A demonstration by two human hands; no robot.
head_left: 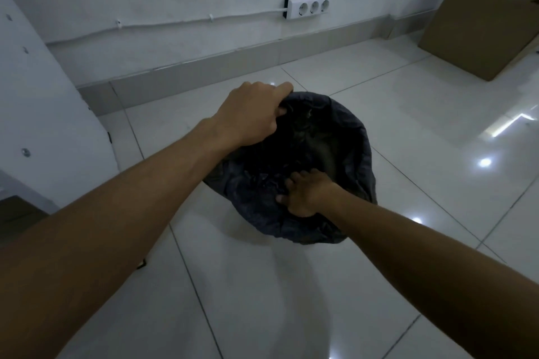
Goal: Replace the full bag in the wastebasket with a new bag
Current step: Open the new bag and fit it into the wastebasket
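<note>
A round wastebasket stands on the white tiled floor in the middle of the head view, wrapped all over by a dark grey plastic bag (354, 137) folded over its rim, so the basket itself is hidden. My left hand (250, 114) grips the bag's edge at the far left rim, fingers curled over it. My right hand (306, 195) clutches bunched bag plastic at the near rim, fingers reaching inside. The bag's interior looks dark; I cannot tell what it holds.
A cardboard box (478, 26) sits on the floor at the far right by the wall. A white socket strip (308, 6) with a cable is fixed low on the wall. A white cabinet side (43, 96) stands at the left.
</note>
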